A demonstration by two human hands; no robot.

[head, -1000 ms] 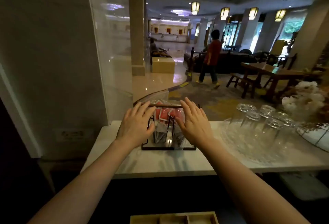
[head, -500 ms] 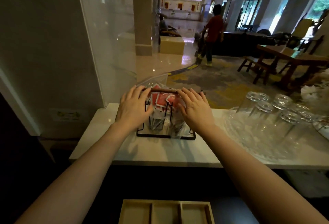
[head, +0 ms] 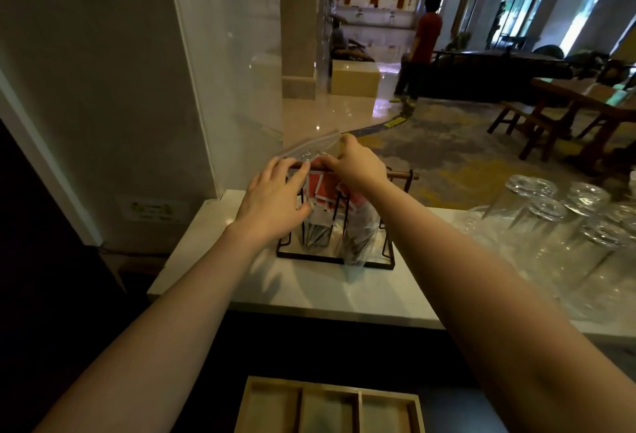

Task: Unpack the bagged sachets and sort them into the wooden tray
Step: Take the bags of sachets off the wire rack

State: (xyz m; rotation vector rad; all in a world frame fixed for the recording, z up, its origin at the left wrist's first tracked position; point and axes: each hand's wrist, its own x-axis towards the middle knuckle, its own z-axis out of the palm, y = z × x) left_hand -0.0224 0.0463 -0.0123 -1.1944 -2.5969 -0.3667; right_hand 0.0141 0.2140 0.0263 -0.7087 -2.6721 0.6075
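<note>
1. a moment ago both hands lay flat against the sides of the bag in the rack; now the right hand (head: 358,165) has risen and pinches the top edge of the clear plastic bag (head: 320,198), lifting it above the rack's wooden handle.
2. the left hand (head: 272,205) stays lower, fingers spread and pressed against the bag's left side, steadying it.
3. this looks like the start of pulling the bag out; no sachets are unpacked yet.
4. the bag sits in a black wire rack (head: 385,253) on the white counter (head: 309,295); red sachets (head: 321,190) show through, crumpled film below.
5. the wooden tray (head: 330,384), 3 compartments visible, waits empty at the near edge.
</note>
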